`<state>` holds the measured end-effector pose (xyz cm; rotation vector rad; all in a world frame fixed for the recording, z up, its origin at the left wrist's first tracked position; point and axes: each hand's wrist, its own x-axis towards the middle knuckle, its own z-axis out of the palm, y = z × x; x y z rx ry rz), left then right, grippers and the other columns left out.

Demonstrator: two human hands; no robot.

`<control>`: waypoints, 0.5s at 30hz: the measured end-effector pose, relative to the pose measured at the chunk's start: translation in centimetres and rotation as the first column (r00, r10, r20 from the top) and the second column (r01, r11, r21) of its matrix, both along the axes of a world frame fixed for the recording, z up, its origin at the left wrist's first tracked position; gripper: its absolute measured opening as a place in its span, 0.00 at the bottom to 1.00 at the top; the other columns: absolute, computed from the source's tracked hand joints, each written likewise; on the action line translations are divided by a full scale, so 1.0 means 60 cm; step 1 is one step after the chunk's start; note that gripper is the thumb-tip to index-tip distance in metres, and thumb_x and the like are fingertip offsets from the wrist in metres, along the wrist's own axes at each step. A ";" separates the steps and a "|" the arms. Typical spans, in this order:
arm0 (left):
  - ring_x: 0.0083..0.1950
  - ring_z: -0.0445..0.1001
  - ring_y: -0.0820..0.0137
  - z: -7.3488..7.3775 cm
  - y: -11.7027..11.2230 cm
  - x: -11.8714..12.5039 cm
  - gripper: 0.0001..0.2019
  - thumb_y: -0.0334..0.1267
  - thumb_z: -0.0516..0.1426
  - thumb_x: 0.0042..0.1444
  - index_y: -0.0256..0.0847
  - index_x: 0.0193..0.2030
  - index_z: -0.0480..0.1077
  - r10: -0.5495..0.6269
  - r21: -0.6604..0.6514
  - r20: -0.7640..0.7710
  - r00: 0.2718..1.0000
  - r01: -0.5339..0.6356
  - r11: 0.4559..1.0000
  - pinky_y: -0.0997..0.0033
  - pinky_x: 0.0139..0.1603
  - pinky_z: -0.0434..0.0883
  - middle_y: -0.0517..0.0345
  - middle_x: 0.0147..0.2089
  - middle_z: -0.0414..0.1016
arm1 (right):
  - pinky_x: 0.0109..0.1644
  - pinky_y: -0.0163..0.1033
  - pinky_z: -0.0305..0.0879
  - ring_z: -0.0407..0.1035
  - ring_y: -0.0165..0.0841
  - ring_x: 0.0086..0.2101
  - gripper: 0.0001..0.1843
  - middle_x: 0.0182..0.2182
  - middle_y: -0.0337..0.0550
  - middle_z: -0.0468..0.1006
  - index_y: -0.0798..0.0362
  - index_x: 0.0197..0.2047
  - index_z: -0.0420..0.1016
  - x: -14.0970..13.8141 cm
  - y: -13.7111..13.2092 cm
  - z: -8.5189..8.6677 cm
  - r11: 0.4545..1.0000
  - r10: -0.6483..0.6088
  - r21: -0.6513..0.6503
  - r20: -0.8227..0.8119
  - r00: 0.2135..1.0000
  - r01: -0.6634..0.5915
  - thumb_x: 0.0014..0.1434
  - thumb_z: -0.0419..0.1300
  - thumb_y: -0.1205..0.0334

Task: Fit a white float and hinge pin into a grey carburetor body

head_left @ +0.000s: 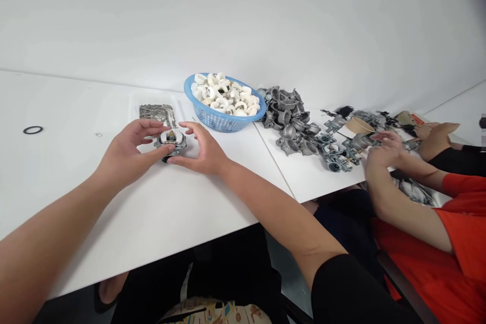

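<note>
A metal carburetor body (169, 144) stands on the white table in front of me, with a white float and a brass piece in its upturned top. My left hand (132, 149) holds it from the left, thumb on the near rim and fingers behind it. On the other side my right hand (205, 149) is curved with thumb and fingers apart; its thumb tip is by the carburetor's lower part, and whether it touches I cannot tell. Just behind lies a clear tray (134, 106) of thin metal pins (155, 111).
A blue basket (224, 122) heaped with white floats (224, 93) stands behind my right hand. Grey metal bowls (284, 109) and carburetor bodies (334, 154) are piled to the right. A black ring (33, 130) lies at left. Co-workers' hands (385, 149) work at right.
</note>
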<state>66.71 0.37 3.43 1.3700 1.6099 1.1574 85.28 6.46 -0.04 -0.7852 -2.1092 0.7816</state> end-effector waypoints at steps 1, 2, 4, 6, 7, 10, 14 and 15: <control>0.61 0.72 0.54 -0.001 0.001 -0.001 0.30 0.51 0.69 0.44 0.49 0.53 0.70 -0.011 0.000 0.027 1.000 0.011 1.000 0.44 0.65 0.66 0.56 0.61 0.75 | 0.63 0.49 0.63 0.65 0.42 0.59 0.45 0.62 0.48 0.68 0.49 0.64 0.61 0.000 0.000 0.000 1.000 -0.002 -0.007 -0.001 1.000 0.002 0.49 0.72 0.42; 0.61 0.72 0.55 -0.002 0.002 -0.002 0.30 0.51 0.69 0.43 0.48 0.53 0.70 -0.017 -0.003 0.051 0.999 0.017 1.000 0.45 0.66 0.66 0.55 0.61 0.75 | 0.63 0.49 0.64 0.65 0.42 0.59 0.46 0.62 0.48 0.68 0.49 0.65 0.61 0.000 0.000 0.000 1.000 0.000 -0.018 0.001 1.000 0.000 0.49 0.72 0.42; 0.61 0.72 0.56 -0.003 0.001 -0.003 0.29 0.51 0.69 0.44 0.49 0.53 0.70 -0.014 -0.013 0.062 0.998 0.015 1.000 0.46 0.66 0.66 0.56 0.60 0.75 | 0.64 0.50 0.63 0.65 0.42 0.60 0.46 0.62 0.48 0.68 0.48 0.65 0.61 0.000 0.001 -0.001 0.999 0.015 -0.042 0.013 1.000 -0.014 0.49 0.72 0.41; 0.61 0.72 0.56 -0.001 0.000 -0.003 0.27 0.50 0.69 0.44 0.51 0.52 0.70 0.005 -0.024 0.029 1.000 -0.005 1.000 0.45 0.65 0.66 0.59 0.60 0.76 | 0.65 0.50 0.62 0.64 0.43 0.61 0.47 0.63 0.47 0.68 0.48 0.66 0.61 0.000 0.003 -0.003 0.998 0.035 -0.062 0.034 0.999 -0.032 0.49 0.72 0.41; 0.61 0.72 0.56 0.000 -0.001 -0.003 0.26 0.50 0.69 0.45 0.52 0.51 0.71 0.013 -0.028 0.012 1.000 -0.012 1.000 0.44 0.64 0.66 0.61 0.59 0.76 | 0.66 0.50 0.61 0.64 0.43 0.62 0.47 0.63 0.47 0.68 0.48 0.67 0.61 0.000 0.003 -0.004 0.997 0.043 -0.069 0.043 0.998 -0.040 0.49 0.72 0.41; 0.62 0.71 0.56 0.003 -0.003 -0.004 0.24 0.50 0.69 0.46 0.55 0.50 0.71 0.020 -0.041 -0.025 0.999 -0.021 0.999 0.42 0.64 0.67 0.65 0.59 0.76 | 0.68 0.51 0.59 0.60 0.44 0.65 0.50 0.66 0.49 0.65 0.48 0.69 0.58 -0.001 0.004 -0.008 0.993 0.069 -0.097 0.052 0.996 -0.064 0.50 0.72 0.41; 0.62 0.71 0.56 -0.004 0.000 -0.010 0.25 0.52 0.69 0.46 0.57 0.51 0.70 0.014 -0.045 -0.095 0.995 -0.019 0.999 0.42 0.63 0.69 0.65 0.60 0.75 | 0.69 0.52 0.57 0.55 0.46 0.68 0.57 0.69 0.52 0.59 0.49 0.73 0.49 -0.004 0.002 -0.011 0.983 0.096 -0.162 0.053 0.994 -0.086 0.50 0.71 0.39; 0.62 0.72 0.55 -0.008 0.002 -0.011 0.25 0.54 0.68 0.46 0.57 0.51 0.70 0.015 -0.031 -0.138 0.990 -0.020 0.999 0.44 0.61 0.70 0.65 0.60 0.75 | 0.69 0.52 0.58 0.55 0.46 0.68 0.57 0.70 0.51 0.59 0.49 0.73 0.49 -0.004 0.001 -0.010 0.982 0.090 -0.173 0.063 0.994 -0.078 0.50 0.71 0.39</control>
